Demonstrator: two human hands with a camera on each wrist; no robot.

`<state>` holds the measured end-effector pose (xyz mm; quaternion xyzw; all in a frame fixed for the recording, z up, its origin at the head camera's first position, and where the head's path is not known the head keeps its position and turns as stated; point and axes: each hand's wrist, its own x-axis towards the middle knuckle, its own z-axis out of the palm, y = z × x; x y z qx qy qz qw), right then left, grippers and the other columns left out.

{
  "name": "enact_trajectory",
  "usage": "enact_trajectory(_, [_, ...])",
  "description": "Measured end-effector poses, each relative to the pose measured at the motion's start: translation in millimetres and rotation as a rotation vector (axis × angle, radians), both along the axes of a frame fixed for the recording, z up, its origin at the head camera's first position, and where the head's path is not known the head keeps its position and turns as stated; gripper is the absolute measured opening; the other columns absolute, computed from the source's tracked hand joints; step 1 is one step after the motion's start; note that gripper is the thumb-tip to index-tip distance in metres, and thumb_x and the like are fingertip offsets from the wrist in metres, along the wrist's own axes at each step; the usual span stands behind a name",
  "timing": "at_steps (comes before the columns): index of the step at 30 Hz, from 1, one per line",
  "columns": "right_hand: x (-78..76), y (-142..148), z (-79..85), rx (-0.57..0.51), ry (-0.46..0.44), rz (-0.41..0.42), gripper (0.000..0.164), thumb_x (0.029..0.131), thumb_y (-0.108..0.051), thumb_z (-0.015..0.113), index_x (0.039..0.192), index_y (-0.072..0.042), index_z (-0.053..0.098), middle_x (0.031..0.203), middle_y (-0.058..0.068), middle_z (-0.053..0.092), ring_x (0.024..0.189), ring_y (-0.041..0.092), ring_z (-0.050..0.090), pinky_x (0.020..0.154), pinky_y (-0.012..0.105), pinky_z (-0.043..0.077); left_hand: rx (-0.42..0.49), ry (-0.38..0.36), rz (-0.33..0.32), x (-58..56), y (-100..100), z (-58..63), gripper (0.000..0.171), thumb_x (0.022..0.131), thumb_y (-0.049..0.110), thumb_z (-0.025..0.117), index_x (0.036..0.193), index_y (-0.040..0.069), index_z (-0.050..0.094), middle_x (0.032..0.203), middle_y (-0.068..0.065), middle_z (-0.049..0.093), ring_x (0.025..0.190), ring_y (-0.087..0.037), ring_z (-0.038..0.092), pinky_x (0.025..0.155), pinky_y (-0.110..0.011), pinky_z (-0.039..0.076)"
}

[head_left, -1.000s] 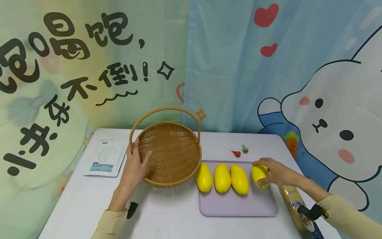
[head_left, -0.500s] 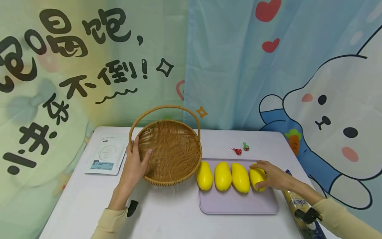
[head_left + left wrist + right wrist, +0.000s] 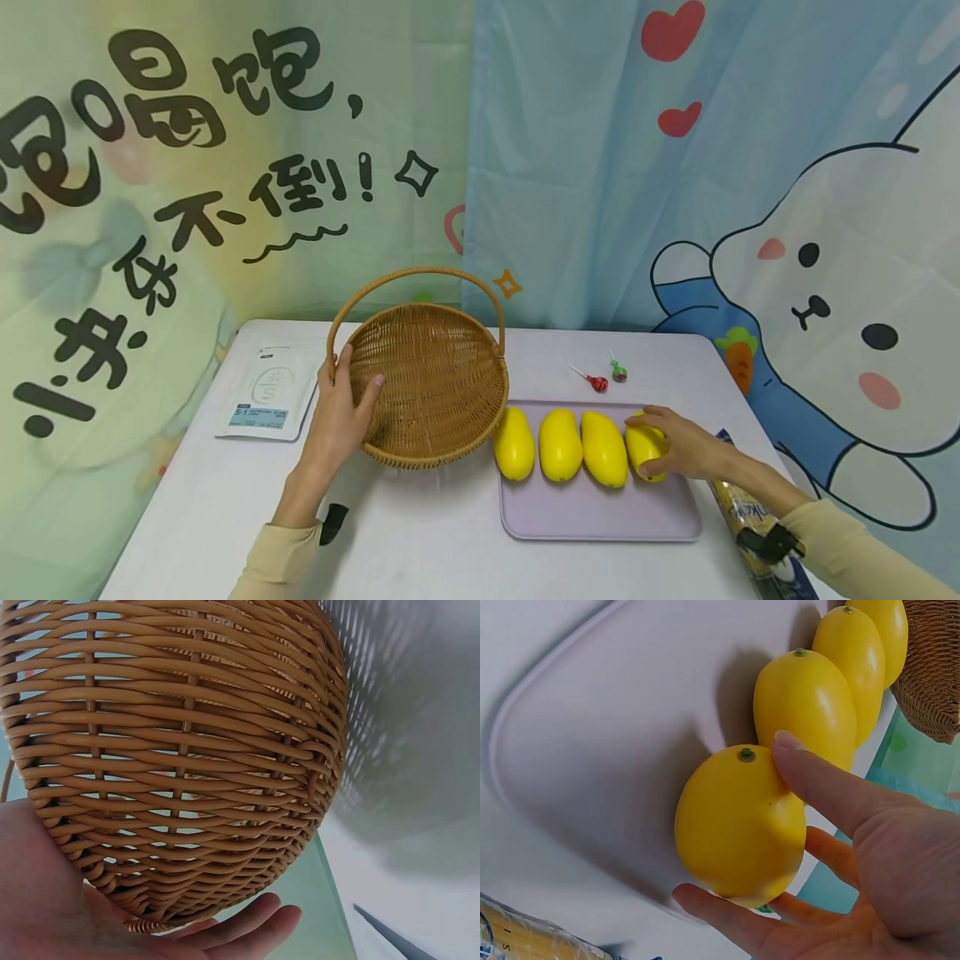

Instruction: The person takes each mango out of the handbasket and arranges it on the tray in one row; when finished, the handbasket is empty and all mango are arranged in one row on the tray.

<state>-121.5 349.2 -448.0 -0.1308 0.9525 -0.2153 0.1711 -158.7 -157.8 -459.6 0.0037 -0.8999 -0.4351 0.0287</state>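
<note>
A brown wicker basket (image 3: 427, 379) with a tall hoop handle is tilted so that its inside faces the head camera. My left hand (image 3: 341, 421) grips its left side, thumb inside the rim and fingers behind. Seen from the left wrist, the woven outer wall (image 3: 180, 750) fills most of the view. On a lilac tray (image 3: 600, 518), several yellow mangoes stand in a row. Around the rightmost mango (image 3: 739, 817) curl the thumb and fingers of my right hand (image 3: 690, 446). Its neighbour (image 3: 802, 705) sits right beside it.
Behind the tray lie a red lollipop (image 3: 597, 384) and a green one (image 3: 618, 372). A white pouch (image 3: 270, 392) rests left of the basket. A yellow-and-blue packet (image 3: 757, 533) lies under my right forearm. Printed curtains (image 3: 555, 208) hang behind the white table (image 3: 420, 542).
My right hand has shifted slightly left with the rightmost mango, which now sits close against its neighbour. The left hand and the basket have stayed in place.
</note>
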Motion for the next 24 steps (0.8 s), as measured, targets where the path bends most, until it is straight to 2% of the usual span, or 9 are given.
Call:
enact_trajectory(8, [-1.5,-2.1,-1.8,0.004,-0.008,0.001,0.072,0.08,-0.031,0.087,0.139,-0.002,0.057,0.151,0.038,0.035,0.133,0.059,0.04,0.104,0.076,0.035,-0.027,0.057,-0.016,2.1,0.9,4.4,0.068,0.106,0.044,0.049,0.162,0.016,0.024,0.164,-0.031,0.005,0.13,-0.058,0.047,0.097,-0.065,0.049])
enact_trajectory(12, [-1.2,-1.9,-0.6,0.011,-0.01,-0.007,0.073,0.081,-0.032,0.086,0.14,-0.002,0.057,0.151,0.038,0.034,0.133,0.059,0.039,0.104,0.076,0.035,-0.065,0.117,-0.023,6.1,4.6,10.7,0.065,0.106,0.041,0.051,0.16,0.014,0.03,0.165,-0.029,0.005,0.127,-0.058,0.051,0.094,-0.064,0.052])
enact_trajectory(16, [-2.1,-2.7,1.6,0.016,-0.008,-0.01,0.072,0.081,-0.033,0.086,0.14,-0.002,0.057,0.151,0.04,0.033,0.133,0.06,0.039,0.103,0.076,0.036,-0.143,0.192,-0.016,13.5,8.7,19.5,0.065,0.105,0.039,0.055,0.159,0.01,0.033,0.165,-0.029,0.006,0.133,-0.059,0.045,0.1,-0.067,0.047])
enact_trajectory(20, [-4.0,-5.4,4.8,0.037,-0.015,-0.032,0.072,0.082,-0.035,0.084,0.141,-0.004,0.056,0.152,0.04,0.032,0.134,0.06,0.038,0.102,0.076,0.036,-0.232,0.264,0.0,22.6,14.6,31.8,0.066,0.103,0.039,0.058,0.156,0.006,0.037,0.164,-0.033,0.007,0.143,-0.058,0.031,0.108,-0.074,0.033])
enact_trajectory(24, [-5.8,-9.3,10.2,0.047,-0.009,-0.056,0.072,0.086,-0.04,0.08,0.143,-0.005,0.054,0.153,0.038,0.03,0.134,0.06,0.038,0.101,0.077,0.037,-0.28,0.315,0.039,32.3,21.3,43.9,0.067,0.102,0.037,0.062,0.154,0.004,0.039,0.165,-0.033,0.006,0.148,-0.055,0.019,0.11,-0.079,0.02])
